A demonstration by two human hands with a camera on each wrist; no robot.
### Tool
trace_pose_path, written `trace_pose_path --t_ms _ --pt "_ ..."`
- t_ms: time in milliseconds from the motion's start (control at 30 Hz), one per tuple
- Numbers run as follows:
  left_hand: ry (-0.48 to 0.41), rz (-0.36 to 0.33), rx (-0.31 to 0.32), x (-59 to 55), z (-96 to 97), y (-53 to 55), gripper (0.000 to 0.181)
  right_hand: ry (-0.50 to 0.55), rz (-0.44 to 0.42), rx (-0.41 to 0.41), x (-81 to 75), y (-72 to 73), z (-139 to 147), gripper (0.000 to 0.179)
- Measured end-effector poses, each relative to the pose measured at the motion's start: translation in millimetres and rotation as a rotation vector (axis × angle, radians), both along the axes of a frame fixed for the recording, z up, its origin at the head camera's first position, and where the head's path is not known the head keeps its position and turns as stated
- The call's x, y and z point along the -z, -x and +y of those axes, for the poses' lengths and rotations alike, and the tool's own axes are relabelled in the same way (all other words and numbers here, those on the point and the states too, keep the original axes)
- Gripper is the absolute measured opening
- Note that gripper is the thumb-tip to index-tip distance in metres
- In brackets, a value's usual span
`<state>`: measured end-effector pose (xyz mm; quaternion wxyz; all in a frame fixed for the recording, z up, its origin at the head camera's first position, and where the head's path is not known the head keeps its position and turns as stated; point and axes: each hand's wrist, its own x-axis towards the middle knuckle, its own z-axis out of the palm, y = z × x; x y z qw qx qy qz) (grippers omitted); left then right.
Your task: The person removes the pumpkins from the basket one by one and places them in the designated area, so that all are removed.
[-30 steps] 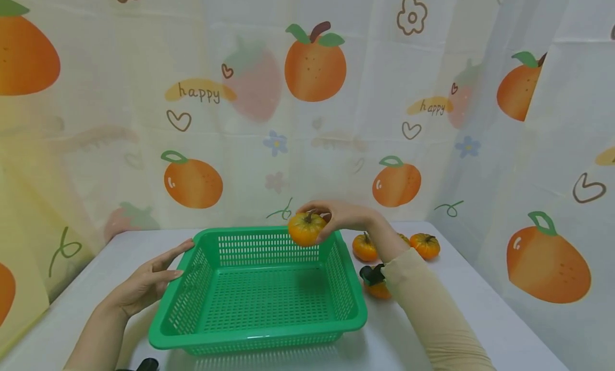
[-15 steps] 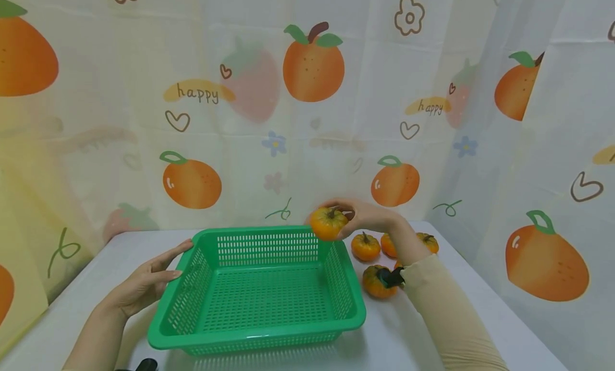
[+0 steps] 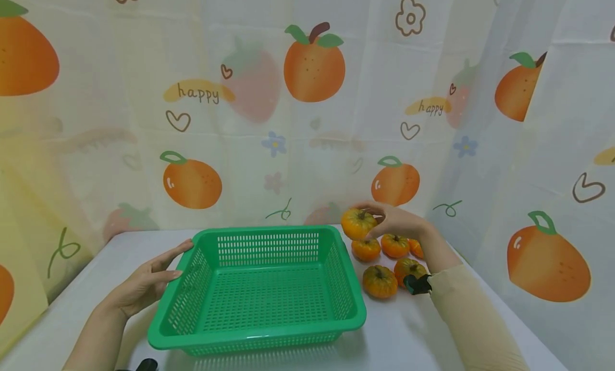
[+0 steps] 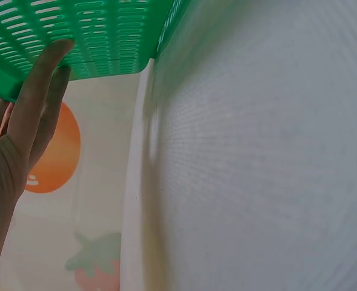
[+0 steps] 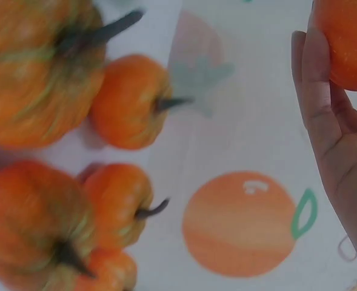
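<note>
My right hand [image 3: 391, 221] grips a small orange-yellow pumpkin [image 3: 357, 225] by its side, raised above the table beyond the basket's far right corner. That held pumpkin [image 5: 351, 48] is partly cut off in the right wrist view, with fingers around it. A green plastic basket [image 3: 257, 336] with slotted walls stands at the middle; nothing lies inside it. My left hand [image 3: 144, 283] touches the basket's left side, its thumb and index finger extended at the rim. In the left wrist view, long straight fingers [image 4: 36, 100] lie against the slotted outer wall.
Several small pumpkins [image 3: 380, 282] stand on the white table [image 3: 403, 339] right of the basket, one [image 3: 366, 250] just below the held one. A fruit-print curtain [image 3: 326, 147] hangs behind and at the sides. A dark object [image 3: 147, 365] shows at the lower left.
My right hand has carried the pumpkin rightward, from over the basket's far edge to above the other pumpkins, uncovering more of them. The left hand and the basket have stayed still.
</note>
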<state>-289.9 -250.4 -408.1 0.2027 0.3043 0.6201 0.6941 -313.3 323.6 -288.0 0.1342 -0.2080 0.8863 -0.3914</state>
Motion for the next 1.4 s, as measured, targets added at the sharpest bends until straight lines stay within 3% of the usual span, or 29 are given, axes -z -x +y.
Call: trace_pose_path --t_ms 333,633,867,1167,1400 --pt "0.002 -0.003 -0.016 0.1 0.9 -1.1 0.064 -0.018 0.032 0.076 16.6 -12.0 45.0 0.072" --pt "-0.01 -0.009 -0.007 -0.9 1.4 -2.1 0.064 0.022 -0.045 0.164 32.4 -18.9 82.9 0.075" --pt "0.033 0.013 -0.026 1.2 0.4 -0.7 0.064 0.12 -0.14 0.196 43.6 -25.1 106.2 0.079" --pt "0.012 0.021 -0.021 1.3 1.8 -0.9 0.064 0.198 -0.197 0.254 55.2 -34.6 128.9 0.082" --pt "0.012 0.002 -0.044 -0.5 3.0 -3.0 0.063 0.18 -0.217 0.3 70.1 -40.7 142.0 0.085"
